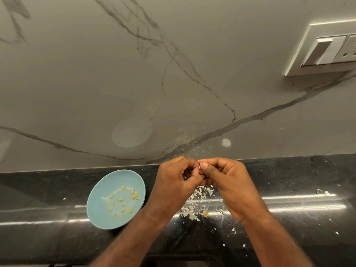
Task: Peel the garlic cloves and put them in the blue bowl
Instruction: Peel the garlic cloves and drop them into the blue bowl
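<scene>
Pinching a garlic clove (200,166) between left hand (173,179) and right hand (226,179) near back edge of tabletop (292,180); blue bowl (105,185) just left, nearer left hand.

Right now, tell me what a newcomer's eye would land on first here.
First, the left hand and right hand meeting at mid-frame above the black counter, their fingertips pinching a small garlic clove. Next, the blue bowl to their left, holding a scatter of peeled cloves, and the pale peel scraps littering the counter beneath the hands.
</scene>
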A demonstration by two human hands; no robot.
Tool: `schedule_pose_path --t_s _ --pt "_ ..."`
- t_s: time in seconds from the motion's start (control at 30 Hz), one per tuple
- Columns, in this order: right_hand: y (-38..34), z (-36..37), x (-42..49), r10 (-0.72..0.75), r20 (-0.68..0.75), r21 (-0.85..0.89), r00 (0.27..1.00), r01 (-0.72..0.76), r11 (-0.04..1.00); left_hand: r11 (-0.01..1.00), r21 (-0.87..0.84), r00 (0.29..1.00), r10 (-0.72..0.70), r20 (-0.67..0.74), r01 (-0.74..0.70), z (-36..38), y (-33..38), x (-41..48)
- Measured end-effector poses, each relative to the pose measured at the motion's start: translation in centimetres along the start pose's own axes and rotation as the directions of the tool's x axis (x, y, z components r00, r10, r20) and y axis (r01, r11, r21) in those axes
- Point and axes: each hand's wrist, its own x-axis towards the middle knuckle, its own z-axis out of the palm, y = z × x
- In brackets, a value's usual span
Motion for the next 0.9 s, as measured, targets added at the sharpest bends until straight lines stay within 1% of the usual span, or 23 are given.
schedule_pose_path --t_s 0.17,0.37,0.63,0.7,0.77,0.9 --pt "-0.2 -0.4 0.2 0.035 0.065 0.005 0.997 -0.036 0.999 1.0 0.022 1.0 0.007 0.004 -0.007 0.0 -0.1 -0.2" --pt "-0.3 -0.4 0.3 0.075 0.108 0.026 0.991 -0.078 0.997 0.999 -0.027 0.999 -0.041 -0.017 0.04 0.0 0.2 -0.5" --pt "0.8 0.4 0.2 0.009 0.031 0.053 0.999 -0.011 0.999 0.965 -0.172 0.979 -0.205 -0.011 0.2 0.0 0.3 -0.7" --pt "0.9 0.6 0.0 -0.033 0.033 0.043 0.999 0.032 0.999 0.914 -0.292 0.957 -0.289 0.018 0.282 0.1 0.4 -0.8" --pt "0.9 0.8 -0.1 -0.064 0.022 0.071 0.998 0.062 0.996 0.828 -0.433 0.925 -0.377 0.042 0.357 0.1 0.6 -0.7" --pt "0.8 1.1 -0.2 -0.063 0.005 0.142 0.998 0.061 0.988 0.717 -0.559 0.886 -0.458 0.074 0.417 0.2 1.2 -0.4"
